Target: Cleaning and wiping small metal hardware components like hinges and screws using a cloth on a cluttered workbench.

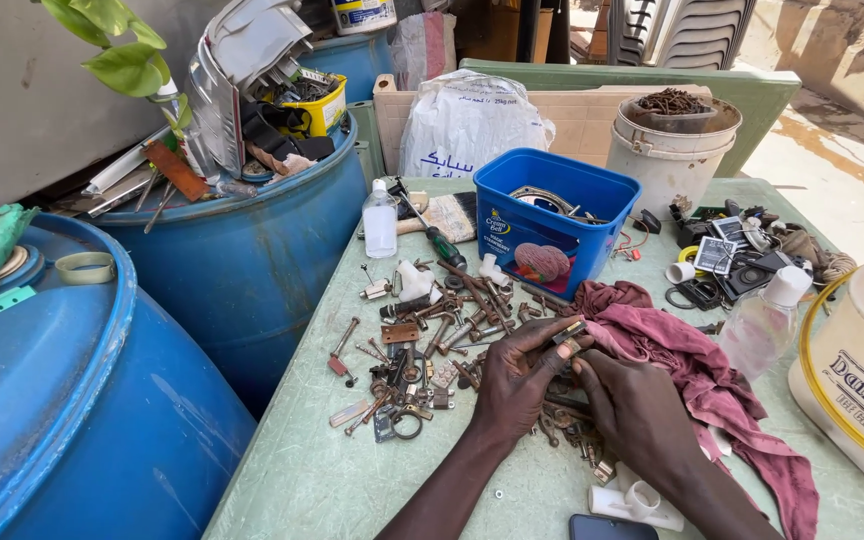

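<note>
Gripping one small metal fitting point(569, 338) between both closed hands, left hand point(517, 380) and right hand point(635, 405), rusty hardware pile point(432, 340) mostly unsorted

Green table point(282, 470), blue drums point(72, 400) at left, grey wall point(12, 90) behind, sunlit concrete floor point(842, 170) beyond.

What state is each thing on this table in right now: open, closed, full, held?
Left hand: pinching a small metal piece.
Right hand: resting on the hardware pile, grip unclear.
Blue tub: open, holding metal parts.
White bucket: open, filled with rusty bits.
Clear bottle: upright, capped.
Red cloth: crumpled.
</note>
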